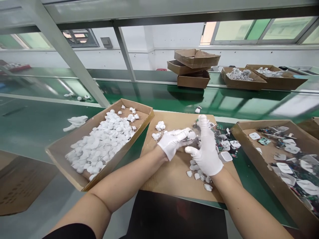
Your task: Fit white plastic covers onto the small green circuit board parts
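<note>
Both hands wear white gloves and meet over a flat cardboard sheet [171,172]. My left hand [171,142] pinches a small white plastic piece [191,135] at its fingertips. My right hand [206,149] is raised beside it, fingers curled around a part I cannot make out, index finger pointing up. Several small white caps [198,174] lie on the sheet under the right hand, and a few more [159,127] lie farther back. Green circuit boards and white shells [225,144] are piled just right of the hands.
A cardboard tray [74,176] full of white caps sits at left. Another tray [251,156] with white shells and circuit boards sits at right. Beyond a green conveyor belt [154,93] are stacked empty boxes [193,68] and filled trays [239,79]. A metal frame post [64,53] slants across.
</note>
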`<action>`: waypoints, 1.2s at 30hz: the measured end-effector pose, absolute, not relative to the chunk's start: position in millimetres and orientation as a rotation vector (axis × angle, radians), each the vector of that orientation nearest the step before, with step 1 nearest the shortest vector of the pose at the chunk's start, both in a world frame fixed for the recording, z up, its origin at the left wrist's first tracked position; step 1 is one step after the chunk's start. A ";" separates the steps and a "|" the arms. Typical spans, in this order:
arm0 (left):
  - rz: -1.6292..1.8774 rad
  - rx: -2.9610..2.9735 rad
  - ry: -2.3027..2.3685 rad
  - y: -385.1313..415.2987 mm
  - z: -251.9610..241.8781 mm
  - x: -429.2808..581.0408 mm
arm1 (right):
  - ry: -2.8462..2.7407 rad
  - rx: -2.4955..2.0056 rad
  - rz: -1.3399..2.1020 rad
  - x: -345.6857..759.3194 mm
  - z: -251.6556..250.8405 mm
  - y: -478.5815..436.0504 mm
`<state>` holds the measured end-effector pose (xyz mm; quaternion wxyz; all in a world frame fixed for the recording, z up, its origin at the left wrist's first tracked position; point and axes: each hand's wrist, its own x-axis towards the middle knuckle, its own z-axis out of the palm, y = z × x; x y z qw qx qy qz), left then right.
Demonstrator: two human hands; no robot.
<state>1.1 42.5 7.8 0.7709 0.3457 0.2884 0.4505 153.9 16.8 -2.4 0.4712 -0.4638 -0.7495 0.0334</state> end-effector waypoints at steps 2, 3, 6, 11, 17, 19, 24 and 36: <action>0.959 0.754 0.608 40.5 5.7 1.4 | -1.894 -1.103 -0.006 152.6 -2.7 18.5; 0.951 0.768 0.608 39.6 4.6 1.6 | -1.919 -1.103 -0.022 152.4 -3.3 18.9; 0.883 0.794 0.562 38.9 2.5 1.8 | -1.929 -1.137 0.037 153.6 -5.0 17.7; 0.801 0.754 0.550 43.4 4.7 1.7 | -1.857 -1.101 0.542 156.9 4.7 11.2; 0.802 0.693 0.601 45.0 6.4 0.2 | -1.518 -1.147 0.855 157.4 15.9 7.2; 0.788 0.714 0.596 43.8 6.1 0.3 | -1.468 -1.207 0.784 158.0 13.3 7.3; 0.785 0.779 0.592 42.9 5.4 1.0 | -1.591 -1.191 0.600 159.9 5.6 7.3; 0.744 0.888 0.795 45.9 17.2 -7.5 | -1.936 -1.121 0.140 153.2 -13.5 19.9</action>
